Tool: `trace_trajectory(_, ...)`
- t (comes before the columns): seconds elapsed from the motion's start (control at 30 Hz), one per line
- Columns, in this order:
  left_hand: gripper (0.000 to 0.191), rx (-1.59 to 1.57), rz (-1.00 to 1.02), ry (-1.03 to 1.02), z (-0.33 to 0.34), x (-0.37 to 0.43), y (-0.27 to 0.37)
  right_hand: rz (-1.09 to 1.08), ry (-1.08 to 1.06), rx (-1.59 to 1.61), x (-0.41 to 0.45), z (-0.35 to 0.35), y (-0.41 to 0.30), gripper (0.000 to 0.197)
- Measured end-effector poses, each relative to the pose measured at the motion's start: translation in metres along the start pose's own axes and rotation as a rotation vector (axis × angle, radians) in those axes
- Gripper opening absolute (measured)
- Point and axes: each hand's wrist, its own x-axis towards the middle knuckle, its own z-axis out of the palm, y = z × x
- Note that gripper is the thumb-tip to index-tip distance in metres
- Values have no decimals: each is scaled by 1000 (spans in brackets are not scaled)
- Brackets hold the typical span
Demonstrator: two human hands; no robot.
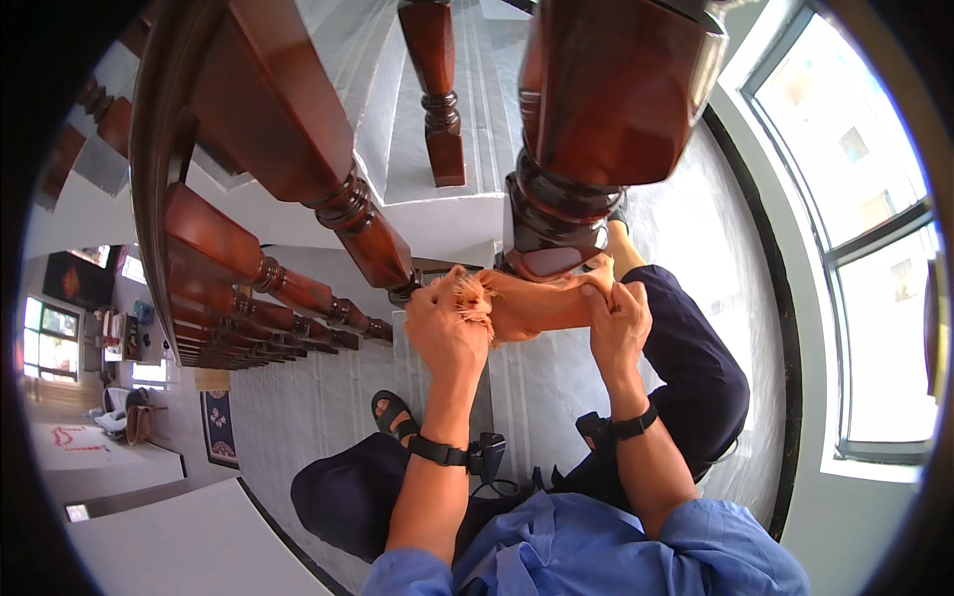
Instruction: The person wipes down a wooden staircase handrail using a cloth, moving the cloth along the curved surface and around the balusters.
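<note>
An orange cloth (538, 305) with a frayed end is stretched between my two hands, level with the lower part of a thick, dark red wooden newel post (604, 97). Its upper edge meets the front of the post's turned base; whether it passes behind is hidden. My left hand (447, 324) grips the frayed end, close beside the foot of a wooden baluster (373, 235). On the other side, my right hand (622, 320) pinches the opposite end between thumb and fingers.
A row of balusters (276, 302) runs down to the left under a curved wooden handrail (153, 186). Grey stone stair treads (477, 82) rise ahead. A window (857, 223) stands at the right. My sandalled foot (395, 413) rests on the grey floor (298, 417).
</note>
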Motion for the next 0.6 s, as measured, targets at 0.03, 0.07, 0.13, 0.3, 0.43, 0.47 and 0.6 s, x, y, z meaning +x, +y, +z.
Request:
trace_trajectory(0.03,22,3,-10,8,0,1,1,56,-58,-34,0,1,2,40)
trace_trajectory(0.07,22,-33,-113,-129,1,2,2,18,-80,-9,-1,6,17,38)
trace_trajectory(0.13,23,-106,-256,-307,5,2,6,277,-142,382,2,9,21,33)
trace_trajectory(0.3,22,-700,-393,-242,30,-11,10,507,8,1205,18,42,-19,18)
trace_trajectory(0.43,39,-1501,-589,24,36,-34,38,315,-149,1305,22,61,8,16)
trace_trajectory(0.47,42,-1499,-619,-48,35,-45,47,320,-240,1295,19,65,28,22)
trace_trajectory(0.6,57,-1396,-377,-269,54,-65,55,390,-299,1101,19,97,81,27)
